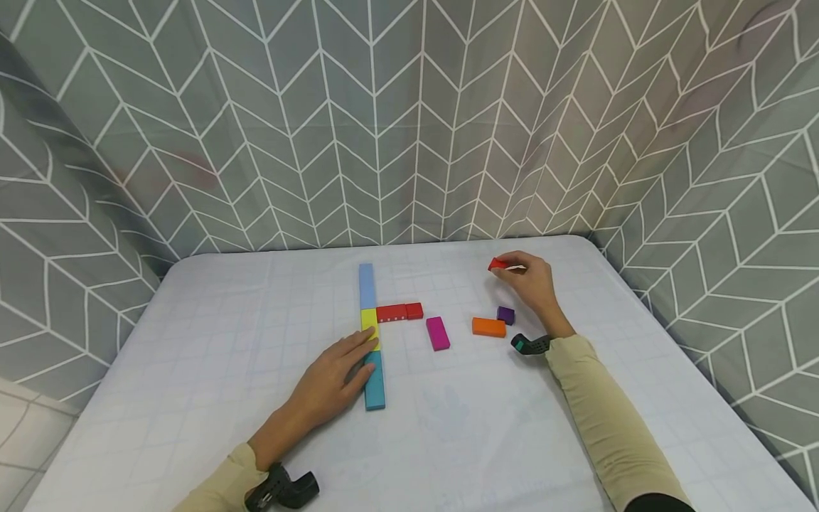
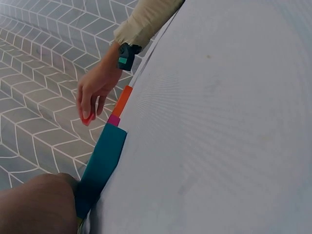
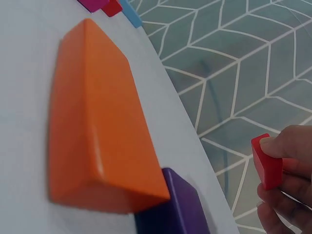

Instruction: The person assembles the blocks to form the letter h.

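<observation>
My right hand (image 1: pixel 534 286) pinches a small red block (image 1: pixel 495 264) between thumb and fingers; the right wrist view shows that red block (image 3: pixel 267 165) held off the table. Fingers of my left hand (image 1: pixel 334 377) rest on a yellow block (image 1: pixel 368 318), with the thumb at a long teal block (image 1: pixel 375 387). A light blue block (image 1: pixel 367 286) continues that column at its far end. From the yellow block's right side, near its far end, a red block with white dots (image 1: pixel 392 313) and a shorter red block (image 1: pixel 414 311) run rightward.
A magenta block (image 1: pixel 438 333) lies alone to the right of the row. Nearer the right forearm, an orange block (image 1: pixel 488 327) lies against a purple block (image 1: pixel 506 315). A white cloth covers the table (image 1: pixel 192 341); a patterned curtain (image 1: pixel 397 142) hangs behind it.
</observation>
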Tool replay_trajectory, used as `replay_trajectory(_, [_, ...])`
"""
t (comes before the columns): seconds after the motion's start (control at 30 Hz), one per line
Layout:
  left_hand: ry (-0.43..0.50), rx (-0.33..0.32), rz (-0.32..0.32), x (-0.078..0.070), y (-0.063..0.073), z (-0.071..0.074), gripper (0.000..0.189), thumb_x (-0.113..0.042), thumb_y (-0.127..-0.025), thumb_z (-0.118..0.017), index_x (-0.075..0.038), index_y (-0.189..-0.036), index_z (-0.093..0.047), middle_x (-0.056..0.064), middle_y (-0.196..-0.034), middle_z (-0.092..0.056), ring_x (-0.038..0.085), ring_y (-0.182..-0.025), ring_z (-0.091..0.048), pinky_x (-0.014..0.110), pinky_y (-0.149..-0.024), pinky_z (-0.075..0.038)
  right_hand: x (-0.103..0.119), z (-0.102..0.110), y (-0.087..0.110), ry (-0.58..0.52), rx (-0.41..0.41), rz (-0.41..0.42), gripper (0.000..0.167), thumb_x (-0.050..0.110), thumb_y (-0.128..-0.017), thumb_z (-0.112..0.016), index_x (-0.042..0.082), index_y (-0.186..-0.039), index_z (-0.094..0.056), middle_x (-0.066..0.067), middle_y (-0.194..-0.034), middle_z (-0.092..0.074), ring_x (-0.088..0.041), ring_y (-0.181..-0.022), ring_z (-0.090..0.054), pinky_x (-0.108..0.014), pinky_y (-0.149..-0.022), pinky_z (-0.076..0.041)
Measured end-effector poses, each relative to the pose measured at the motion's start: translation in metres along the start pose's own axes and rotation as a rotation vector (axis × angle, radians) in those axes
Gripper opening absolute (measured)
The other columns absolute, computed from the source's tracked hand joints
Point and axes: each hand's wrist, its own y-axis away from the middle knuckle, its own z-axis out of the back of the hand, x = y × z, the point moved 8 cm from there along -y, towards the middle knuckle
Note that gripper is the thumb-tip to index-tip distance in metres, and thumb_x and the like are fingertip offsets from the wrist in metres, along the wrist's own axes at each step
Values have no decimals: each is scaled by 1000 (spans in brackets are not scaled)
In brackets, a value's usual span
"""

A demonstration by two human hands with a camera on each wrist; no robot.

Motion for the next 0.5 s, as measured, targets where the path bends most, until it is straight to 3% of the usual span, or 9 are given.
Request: replay_trajectory(0.5, [6, -5, -4, -2, 0, 1, 51, -28, -103, -68, -8, -148, -59, 6, -157, -50, 27, -144, -45, 47, -116, -38, 15, -19, 4, -41, 84, 38, 27, 13, -93, -81, 2, -117, -76, -15, -111, -73, -33, -104, -67, -48, -93, -57])
